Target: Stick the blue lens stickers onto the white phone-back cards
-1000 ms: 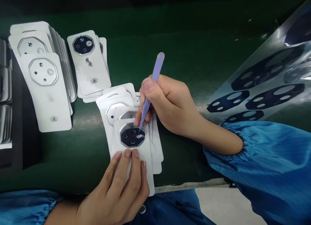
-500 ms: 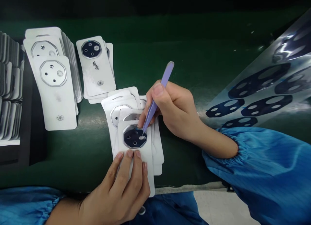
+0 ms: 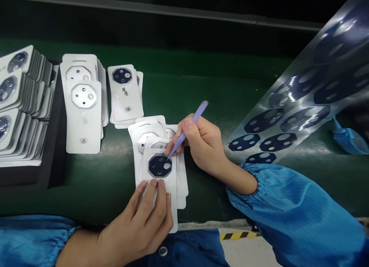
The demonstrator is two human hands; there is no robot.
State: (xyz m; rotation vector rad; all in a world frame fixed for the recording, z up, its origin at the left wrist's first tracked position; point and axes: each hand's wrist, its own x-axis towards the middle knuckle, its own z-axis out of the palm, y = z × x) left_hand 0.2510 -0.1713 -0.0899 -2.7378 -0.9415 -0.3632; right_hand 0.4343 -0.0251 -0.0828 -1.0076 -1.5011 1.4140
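Note:
A white phone-back-shaped panel (image 3: 170,190) lies on a loose pile of similar white panels (image 3: 182,178) near the table's front edge. On it is a dark octagonal piece (image 3: 157,168) with round openings, inside a silvery rim. My left hand (image 3: 141,221) holds this panel, fingertips pressed on its face just below the octagon; the thumb is hidden. Purple tweezers (image 3: 188,125) are pinched in my right hand (image 3: 201,142). Their tips touch or nearly touch the octagon's upper right part, and a fingertip rests close to its top edge.
Behind on the left stand a stack of white panels (image 3: 83,125) and a smaller pile with dark octagons (image 3: 128,100). A black tray (image 3: 57,159) at far left holds rows of panels (image 3: 17,148). A clear sheet of dark octagonal stickers (image 3: 263,121) slants up on the right.
The tweezer tips have shifted from the large round opening up to the octagon's upper right. My left hand stays on the panel. The view has shifted, showing more of the tray.

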